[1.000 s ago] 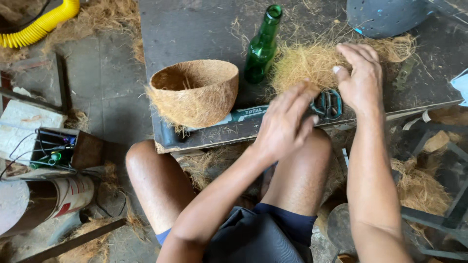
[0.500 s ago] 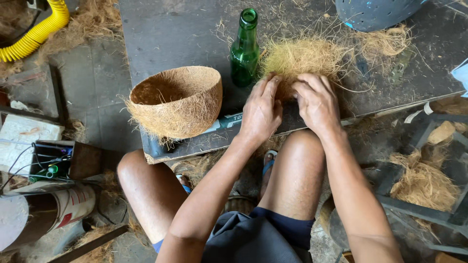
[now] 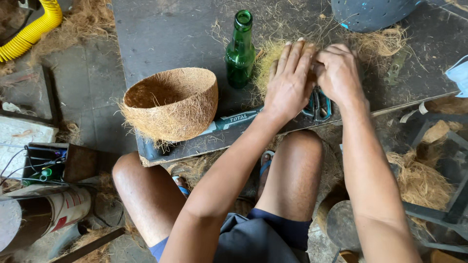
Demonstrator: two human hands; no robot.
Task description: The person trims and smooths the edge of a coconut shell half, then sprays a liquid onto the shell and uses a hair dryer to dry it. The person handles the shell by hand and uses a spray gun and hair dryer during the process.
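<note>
My left hand [image 3: 291, 78] lies flat with its fingers together on a clump of coconut fibre [image 3: 269, 61] on the dark board [image 3: 165, 34]. My right hand [image 3: 338, 73] is curled beside it, pressing the same clump, most of which the hands hide. A green glass bottle [image 3: 240, 51] stands upright just left of my left hand. A bowl-shaped coconut fibre pot [image 3: 170, 103] sits near the board's front left edge. A teal-handled tool [image 3: 319, 108] lies on the board under my wrists.
A dark perforated dome [image 3: 370, 13] sits at the board's far right, with loose fibre [image 3: 385, 39] by it. A yellow corrugated hose [image 3: 30, 30] lies at the top left. A box with wires [image 3: 41, 168] stands on the floor at left. More fibre [image 3: 421, 182] piles at right.
Both hands have slid further onto the fibre clump and closer together, covering it. My left hand came from the board's front edge up to the clump.
</note>
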